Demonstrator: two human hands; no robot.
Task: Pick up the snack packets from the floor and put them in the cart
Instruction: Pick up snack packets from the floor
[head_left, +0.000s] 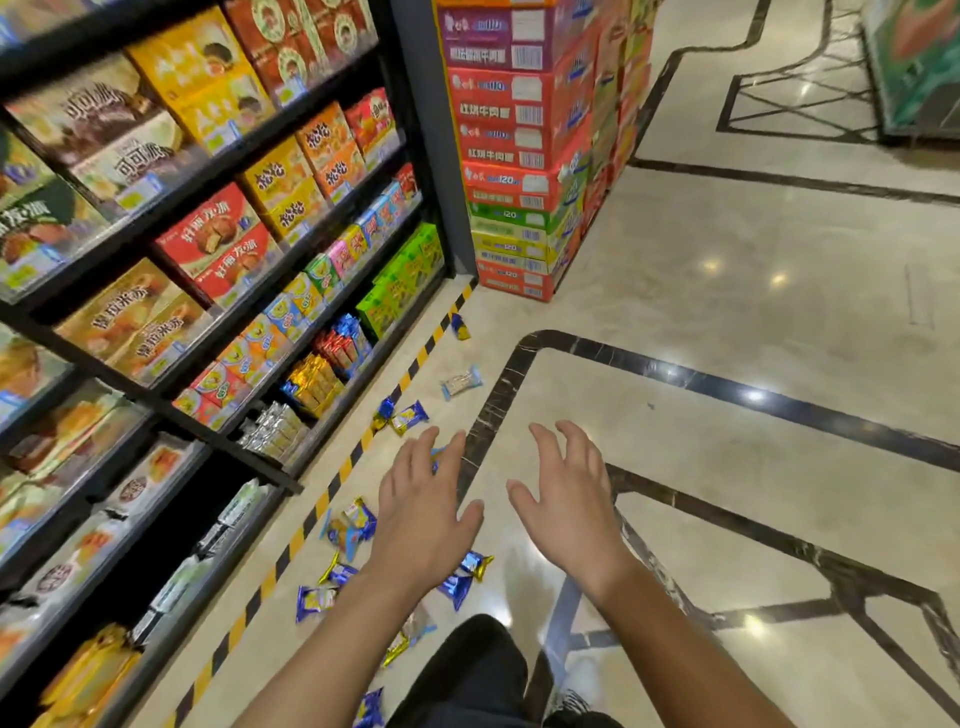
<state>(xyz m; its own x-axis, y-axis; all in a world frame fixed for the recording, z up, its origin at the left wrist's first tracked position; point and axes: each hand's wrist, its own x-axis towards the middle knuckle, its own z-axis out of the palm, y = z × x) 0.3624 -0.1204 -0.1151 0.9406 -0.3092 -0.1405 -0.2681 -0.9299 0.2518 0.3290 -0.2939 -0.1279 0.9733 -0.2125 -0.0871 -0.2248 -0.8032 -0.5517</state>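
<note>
Several blue-and-yellow snack packets lie scattered on the floor beside the shelf: a pair (402, 415) further off, a cluster (350, 527) left of my wrist, one (314, 600) nearer me, and two (467, 571) under my forearm. A pale packet (461, 383) and a far blue one (460, 327) lie beyond. My left hand (423, 512) hovers above the packets with fingers spread, holding nothing. My right hand (569, 499) is beside it, also spread and empty. No cart is in view.
A black shelf (208, 332) full of snack boxes lines the left side, edged by a yellow-black floor stripe (332, 483). Stacked cartons (519, 156) stand at the shelf's end. Polished marble floor (727, 291) stretches to the right. My dark trouser leg (467, 675) is below.
</note>
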